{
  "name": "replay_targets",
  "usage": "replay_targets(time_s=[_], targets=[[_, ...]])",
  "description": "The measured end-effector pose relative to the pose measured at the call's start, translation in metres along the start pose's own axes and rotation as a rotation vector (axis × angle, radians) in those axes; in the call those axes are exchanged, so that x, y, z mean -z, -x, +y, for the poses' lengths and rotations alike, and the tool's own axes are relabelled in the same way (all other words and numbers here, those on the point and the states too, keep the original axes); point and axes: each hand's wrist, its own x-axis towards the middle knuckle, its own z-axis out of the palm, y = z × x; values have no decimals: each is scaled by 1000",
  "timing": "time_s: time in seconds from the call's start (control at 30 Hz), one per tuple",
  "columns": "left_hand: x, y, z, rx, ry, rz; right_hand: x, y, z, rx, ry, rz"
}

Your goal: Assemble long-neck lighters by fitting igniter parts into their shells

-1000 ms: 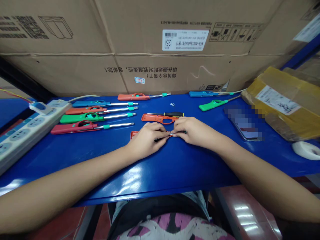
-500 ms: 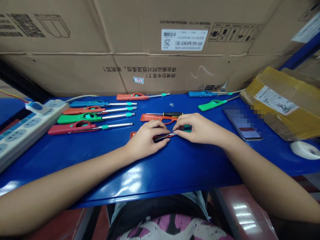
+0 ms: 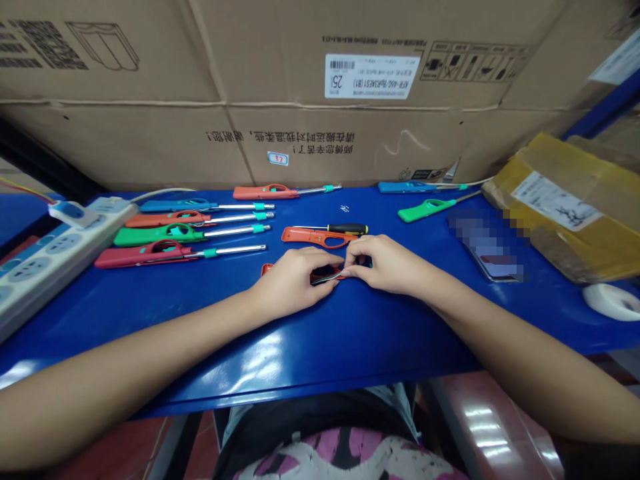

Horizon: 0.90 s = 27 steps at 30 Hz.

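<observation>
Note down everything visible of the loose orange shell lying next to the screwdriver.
The orange shell is glossy and plastic-looking: a long, narrow body with a rounded left end and an oval ring at its right end. It lies crosswise on the blue tabletop, beyond the person's hands. The screwdriver lies along its far edge; whether they touch is unclear. The right hand is close to the ring, contact also unclear.

Hands over the work

Orange casing (image 3: 267,269) largely covered by left hand (image 3: 290,280). Slim strand (image 3: 326,277) at right hand's (image 3: 383,265) fingertips: too fine to identify. Far bench (image 3: 310,353), white bits (image 3: 345,209): too tiny to name. Right, phone (image 3: 493,257) pixelated. Left, power strip (image 3: 53,252) cut off by view's edge.
</observation>
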Motion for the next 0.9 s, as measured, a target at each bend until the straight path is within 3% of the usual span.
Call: replay_targets(time_s=[0.17, 0.3, 0.53, 0.73, 0.9], targets=[[31, 5, 20, 36, -182, -176, 6, 5, -4, -33, 32, -72], [46, 27, 31, 141, -338, -242, 12, 9, -6, -48, 41, -120], [27, 64, 30, 128, -427, -114, 16, 12, -11, -59, 44, -173], [17, 67, 33, 53, -394, -50, 14, 14, -11, -47, 75, -167], [13, 66, 37, 77, -325, -49, 14, 14, -12, -30, 85, -160]])
